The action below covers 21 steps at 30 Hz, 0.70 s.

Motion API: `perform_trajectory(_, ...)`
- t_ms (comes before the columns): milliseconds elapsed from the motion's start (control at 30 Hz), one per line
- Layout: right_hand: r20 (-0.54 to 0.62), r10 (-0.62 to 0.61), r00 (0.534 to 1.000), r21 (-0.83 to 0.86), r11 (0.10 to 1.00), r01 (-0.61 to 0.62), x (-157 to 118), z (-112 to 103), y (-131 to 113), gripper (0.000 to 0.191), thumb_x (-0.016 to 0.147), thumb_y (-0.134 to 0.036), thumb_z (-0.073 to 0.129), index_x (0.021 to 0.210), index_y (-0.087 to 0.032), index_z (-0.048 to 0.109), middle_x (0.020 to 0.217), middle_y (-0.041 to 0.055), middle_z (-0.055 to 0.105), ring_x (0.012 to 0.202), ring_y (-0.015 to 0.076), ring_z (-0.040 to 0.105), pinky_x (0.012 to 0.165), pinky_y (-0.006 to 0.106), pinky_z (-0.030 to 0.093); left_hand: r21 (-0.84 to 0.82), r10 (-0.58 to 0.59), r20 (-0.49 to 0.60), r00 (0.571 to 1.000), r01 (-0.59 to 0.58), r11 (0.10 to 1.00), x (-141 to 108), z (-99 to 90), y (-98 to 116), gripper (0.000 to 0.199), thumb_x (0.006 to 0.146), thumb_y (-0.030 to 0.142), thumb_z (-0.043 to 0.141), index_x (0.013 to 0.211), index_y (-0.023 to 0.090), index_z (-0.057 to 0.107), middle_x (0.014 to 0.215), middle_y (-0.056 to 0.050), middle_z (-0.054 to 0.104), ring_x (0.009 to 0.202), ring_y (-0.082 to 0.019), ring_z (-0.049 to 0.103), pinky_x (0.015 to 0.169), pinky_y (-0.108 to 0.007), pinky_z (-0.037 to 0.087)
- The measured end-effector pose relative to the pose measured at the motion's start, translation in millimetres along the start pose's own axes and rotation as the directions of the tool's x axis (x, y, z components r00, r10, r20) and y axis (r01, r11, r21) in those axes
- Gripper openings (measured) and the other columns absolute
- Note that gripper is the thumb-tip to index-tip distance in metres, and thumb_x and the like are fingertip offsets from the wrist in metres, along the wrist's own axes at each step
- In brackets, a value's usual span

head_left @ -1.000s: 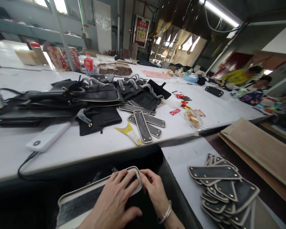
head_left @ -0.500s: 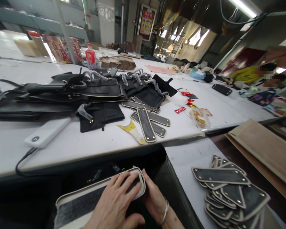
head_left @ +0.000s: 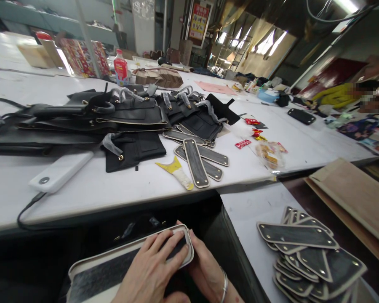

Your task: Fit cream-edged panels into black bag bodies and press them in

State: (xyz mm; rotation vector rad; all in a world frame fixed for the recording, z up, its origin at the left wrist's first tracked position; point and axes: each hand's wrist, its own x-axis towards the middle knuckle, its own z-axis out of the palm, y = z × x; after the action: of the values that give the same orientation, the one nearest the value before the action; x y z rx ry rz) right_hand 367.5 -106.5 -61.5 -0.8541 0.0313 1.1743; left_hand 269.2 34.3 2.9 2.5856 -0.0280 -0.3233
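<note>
- With left fingers [head_left: 173, 241] spread flat on the black-striped piece [head_left: 104, 273] beneath them, press lightly and evenly.
- With right fingers [head_left: 200, 249] curled around its rounded end, gripping, support the rim [head_left: 132, 244] from outside.
- Follow the curve without creasing.

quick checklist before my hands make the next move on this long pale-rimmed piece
1. Left hand on the long pale-rimmed piece: ok, fingers spread over its top
2. Right hand at the rounded end: ok, touching the rim
3. Right grip closed: cannot tell, most fingers are hidden
4. Yellow-ended piece away from the hands: ok, lying on the white table
5. Studded strips at right neatly squared up: not ok, they lie crossed and fanned
6. Cable joined to the white device: ok, at its near end
</note>
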Motion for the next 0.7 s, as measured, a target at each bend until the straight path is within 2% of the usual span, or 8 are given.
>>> perform_trajectory(233,0.034,0.028,0.999,-0.07,0.997,-0.026,-3.9,5.2,-7.3,0.045,0.095,-0.039,0.049,0.134,-0.017,0.051,0.136,0.0109,0.054,0.129,0.0253,0.044,0.112,0.044,0.025,-0.016,0.042,-0.004,0.999,-0.042,0.999,-0.1,4.1,-6.0,0.091,0.066,0.043,0.081,0.143,0.034,0.035,0.151,-0.01,0.036,0.134,-0.036,0.039,0.105,-0.059,0.038)
perform_trajectory(433,0.018,0.087,0.996,-0.305,0.949,-0.077,-1.9,0.1,-17.1,0.045,0.093,-0.04,0.054,0.134,-0.022,0.052,0.126,0.0075,0.061,0.118,0.0221,0.054,0.106,0.039,0.033,-0.076,0.018,-0.073,0.997,-0.024,0.997,0.3,1.8,-4.8,0.085,0.059,0.043,0.085,0.135,0.034,0.048,0.148,-0.01,0.041,0.131,-0.037,0.042,0.103,-0.058,0.041)
perform_trajectory(500,-0.022,0.126,0.992,-0.438,0.891,-0.123,-1.1,-1.2,-24.5,0.048,0.092,-0.043,0.055,0.136,-0.025,0.05,0.124,0.0064,0.062,0.114,0.0222,0.056,0.101,0.039,0.038,-0.118,0.0,-0.127,0.992,-0.015,0.993,1.0,0.0,-4.4,0.081,0.058,0.044,0.084,0.132,0.032,0.053,0.146,-0.011,0.044,0.13,-0.037,0.043,0.102,-0.057,0.042)
perform_trajectory(600,-0.079,0.183,0.98,-0.66,0.727,-0.189,0.3,2.8,-40.1,0.057,0.09,-0.052,0.054,0.14,-0.026,0.044,0.122,0.0059,0.062,0.111,0.0241,0.056,0.093,0.039,0.043,-0.213,-0.02,-0.22,0.975,-0.028,0.977,-1.2,-3.9,-5.9,0.062,0.065,0.047,0.078,0.122,0.031,0.061,0.138,-0.01,0.054,0.124,-0.035,0.051,0.099,-0.052,0.047)
perform_trajectory(700,-0.117,0.253,0.96,-0.809,0.537,-0.24,4.0,13.7,-55.3,0.068,0.088,-0.06,0.049,0.146,-0.027,0.034,0.12,0.0055,0.062,0.113,0.0257,0.055,0.095,0.042,0.042,-0.271,0.023,-0.334,0.942,-0.12,0.955,-13.2,-7.4,-12.3,0.047,0.072,0.036,0.073,0.117,0.026,0.064,0.125,-0.006,0.063,0.111,-0.024,0.063,0.093,-0.033,0.055)
